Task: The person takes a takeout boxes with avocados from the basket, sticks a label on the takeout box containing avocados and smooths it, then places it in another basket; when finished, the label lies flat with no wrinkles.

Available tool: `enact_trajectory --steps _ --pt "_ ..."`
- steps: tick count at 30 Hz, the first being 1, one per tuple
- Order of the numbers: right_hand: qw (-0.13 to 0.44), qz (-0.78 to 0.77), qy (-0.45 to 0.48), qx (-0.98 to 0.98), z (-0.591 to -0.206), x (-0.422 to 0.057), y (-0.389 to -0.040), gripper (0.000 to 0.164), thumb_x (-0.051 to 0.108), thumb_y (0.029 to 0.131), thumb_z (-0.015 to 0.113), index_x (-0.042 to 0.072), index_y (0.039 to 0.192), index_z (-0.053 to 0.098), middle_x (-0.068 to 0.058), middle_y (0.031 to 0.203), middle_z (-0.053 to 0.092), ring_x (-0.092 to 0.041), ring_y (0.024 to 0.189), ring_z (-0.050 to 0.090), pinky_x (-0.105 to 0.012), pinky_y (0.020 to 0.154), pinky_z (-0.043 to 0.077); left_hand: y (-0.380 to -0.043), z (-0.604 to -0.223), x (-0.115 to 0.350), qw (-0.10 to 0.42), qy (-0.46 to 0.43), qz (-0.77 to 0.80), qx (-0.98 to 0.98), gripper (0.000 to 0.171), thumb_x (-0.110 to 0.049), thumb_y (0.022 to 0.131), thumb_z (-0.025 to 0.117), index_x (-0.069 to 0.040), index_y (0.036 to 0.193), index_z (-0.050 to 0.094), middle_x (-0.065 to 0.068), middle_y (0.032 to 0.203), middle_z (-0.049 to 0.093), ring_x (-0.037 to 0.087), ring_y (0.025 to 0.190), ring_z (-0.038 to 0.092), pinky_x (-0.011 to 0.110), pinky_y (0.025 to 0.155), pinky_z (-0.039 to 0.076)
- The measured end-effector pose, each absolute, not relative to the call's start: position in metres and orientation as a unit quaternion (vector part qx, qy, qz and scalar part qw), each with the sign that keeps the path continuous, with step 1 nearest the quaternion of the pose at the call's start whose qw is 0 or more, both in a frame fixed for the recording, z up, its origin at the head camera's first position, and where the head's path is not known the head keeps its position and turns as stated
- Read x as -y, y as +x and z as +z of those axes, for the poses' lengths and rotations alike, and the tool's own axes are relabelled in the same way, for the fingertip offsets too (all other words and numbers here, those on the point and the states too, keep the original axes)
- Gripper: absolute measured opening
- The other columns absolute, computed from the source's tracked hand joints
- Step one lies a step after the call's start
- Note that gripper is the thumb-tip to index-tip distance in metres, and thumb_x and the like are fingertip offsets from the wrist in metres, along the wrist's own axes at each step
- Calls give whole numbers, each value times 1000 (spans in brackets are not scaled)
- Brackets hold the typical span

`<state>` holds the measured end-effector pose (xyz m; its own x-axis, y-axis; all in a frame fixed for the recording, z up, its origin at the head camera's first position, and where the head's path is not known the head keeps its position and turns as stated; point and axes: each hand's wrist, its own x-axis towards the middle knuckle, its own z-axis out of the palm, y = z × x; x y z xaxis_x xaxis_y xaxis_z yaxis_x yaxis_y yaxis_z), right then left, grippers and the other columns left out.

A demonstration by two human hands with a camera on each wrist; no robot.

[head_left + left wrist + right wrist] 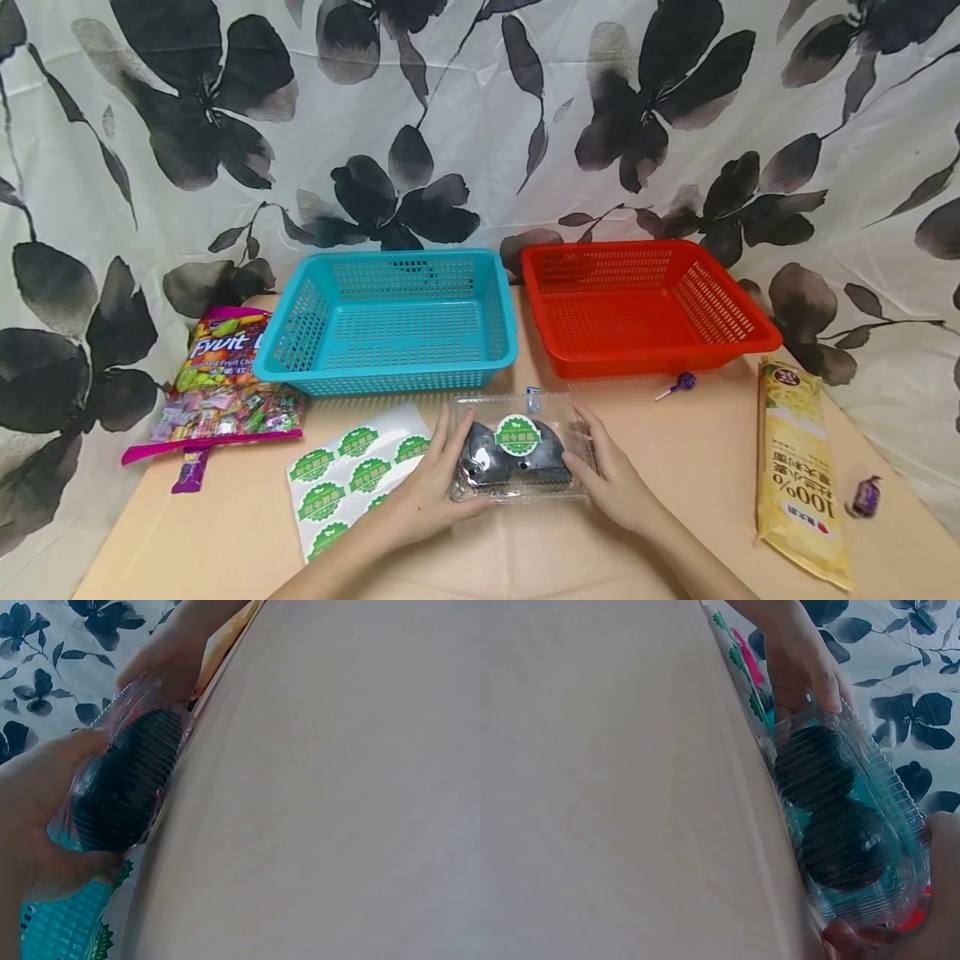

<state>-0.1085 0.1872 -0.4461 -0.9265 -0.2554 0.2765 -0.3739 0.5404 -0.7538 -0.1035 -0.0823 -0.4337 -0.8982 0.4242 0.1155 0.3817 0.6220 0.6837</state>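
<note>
Both hands hold a clear plastic clamshell box [465,492] between them in the head view. My left hand [427,487] grips its left end and my right hand [615,479] its right end. Two dark, glossy rounded items [845,844] lie inside; their kind cannot be told. A green and white round sticker [517,435] is on the lid. The left wrist view shows the box [139,769] tilted, with a thumb at its edge. Beside the left forearm lies a sheet of matching stickers [348,479], partly covered by that arm.
Behind the box stand a blue basket [401,379] and a red basket [660,364]. A fruit candy bag [225,383] and small purple packet [191,471] lie left. Rightward are a lollipop [684,382], yellow pasta pack [798,475] and purple wrapped candy [867,497]. A small blue-white packet [533,392] sits behind the box.
</note>
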Motion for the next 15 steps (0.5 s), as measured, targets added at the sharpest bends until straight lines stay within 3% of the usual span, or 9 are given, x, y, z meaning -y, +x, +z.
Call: enact_trajectory --steps 12,15 --pt "49 468 156 869 -443 -184 -103 63 20 89 53 13 142 20 -16 139 34 -37 122 37 -58 93 31 -103 -431 80 37 198 407 -891 111 -47 58 77 -29 143 8 17 148 -1 49 123 26 59 87 36" --pt "44 480 144 864 -441 -184 -101 63 18 88 54 16 142 20 -15 136 38 -36 118 42 -54 91 37 -103 -431 78 39 196 407 -892 110 -47 58 77 -30 143 8 17 148 0 49 123 26 59 87 36"
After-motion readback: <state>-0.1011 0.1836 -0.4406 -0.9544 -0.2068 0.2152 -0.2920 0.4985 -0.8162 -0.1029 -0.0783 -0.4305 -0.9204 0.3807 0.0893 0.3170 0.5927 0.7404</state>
